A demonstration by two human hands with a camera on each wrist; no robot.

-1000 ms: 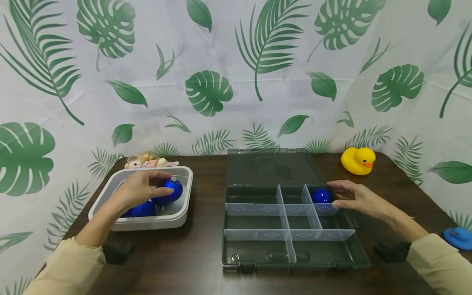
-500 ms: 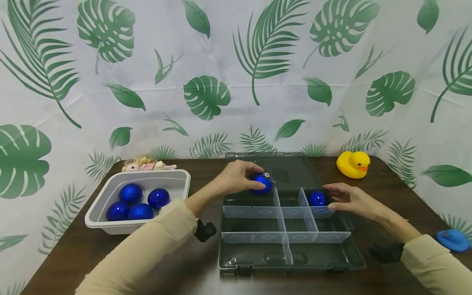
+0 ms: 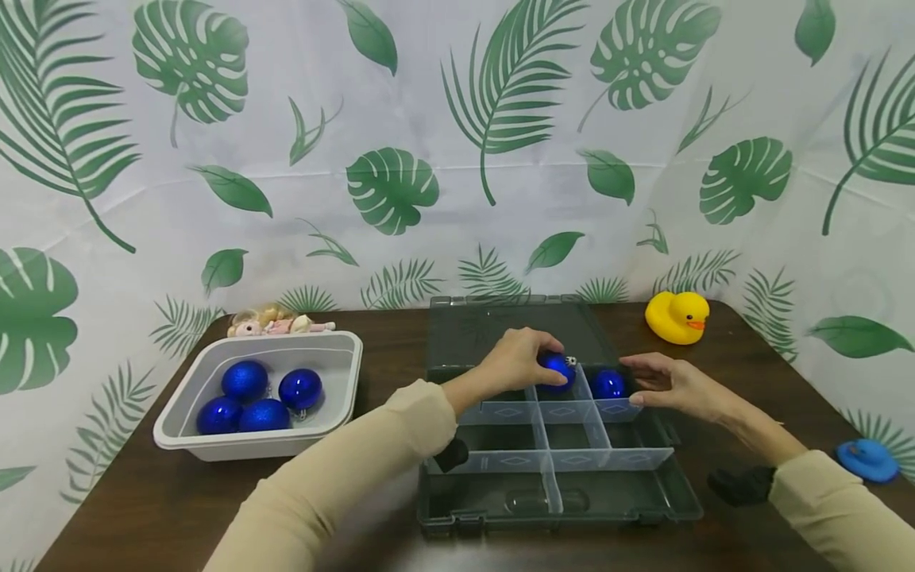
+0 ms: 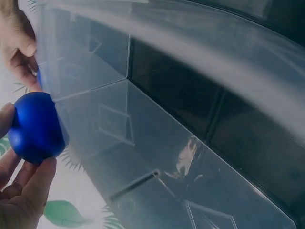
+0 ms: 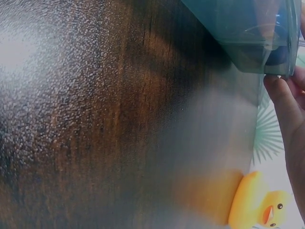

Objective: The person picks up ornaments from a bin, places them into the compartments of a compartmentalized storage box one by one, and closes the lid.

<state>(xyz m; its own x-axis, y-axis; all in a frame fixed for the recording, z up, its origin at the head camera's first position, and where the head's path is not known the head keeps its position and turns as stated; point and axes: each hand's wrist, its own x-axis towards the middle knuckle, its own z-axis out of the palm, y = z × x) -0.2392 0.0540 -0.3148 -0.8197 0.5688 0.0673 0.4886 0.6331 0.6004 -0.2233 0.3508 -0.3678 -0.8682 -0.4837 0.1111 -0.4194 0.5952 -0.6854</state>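
A blue Christmas bauble point(image 3: 556, 372) with a silver cap is pinched between the thumb and fingers of my left hand point(image 3: 516, 359). It is at the back middle compartment of the dark, see-through divider box point(image 3: 493, 504), whose lid lies open at the back. Another blue bauble point(image 3: 608, 384) sits in the back right compartment. My right hand point(image 3: 679, 387) is beside that bauble, thumb and fingers spread apart. In the right wrist view, the fingertips point(image 5: 274, 82) are right at the box's corner.
To the left, a white tub point(image 3: 343, 409) holds several blue baubles point(image 3: 245, 380). A doll point(image 3: 275, 322) lies behind it. At the back right stands a yellow rubber duck point(image 3: 677, 318), and a blue rubber duck point(image 3: 866, 461) is near the right edge.
My left hand has lifted a bauble out of the white tub and carried it right, over to the box's back middle compartment. My right hand has stayed at the box's right side.
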